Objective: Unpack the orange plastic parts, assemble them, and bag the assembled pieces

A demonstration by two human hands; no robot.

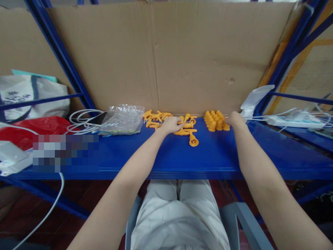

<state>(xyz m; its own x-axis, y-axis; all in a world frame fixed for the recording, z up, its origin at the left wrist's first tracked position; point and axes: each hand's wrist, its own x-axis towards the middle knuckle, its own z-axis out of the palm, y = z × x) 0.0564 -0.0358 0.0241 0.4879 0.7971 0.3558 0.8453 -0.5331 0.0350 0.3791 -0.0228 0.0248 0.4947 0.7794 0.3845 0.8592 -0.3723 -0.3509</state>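
My left hand (171, 124) rests over a loose cluster of orange plastic pieces, its fingers bent against an orange piece (188, 125) just to their right. Several orange anchor-shaped pieces (157, 116) with small chains lie left of and behind this hand. In front is an orange bell-shaped piece (194, 141), its wide mouth facing me. My right hand (236, 119) is curled at the right edge of a tight group of upright orange bell-shaped pieces (212, 119). Its fingertips are mostly hidden, beside the nearest orange bell-shaped piece (225, 126).
Clear plastic bags (125, 119), a dark phone-like slab (97, 118) and coiled white cable (78, 121) lie left on the blue shelf (171, 159). Cardboard (195, 59) stands behind. At right are a white plastic piece (255, 100) and a power strip (293, 119).
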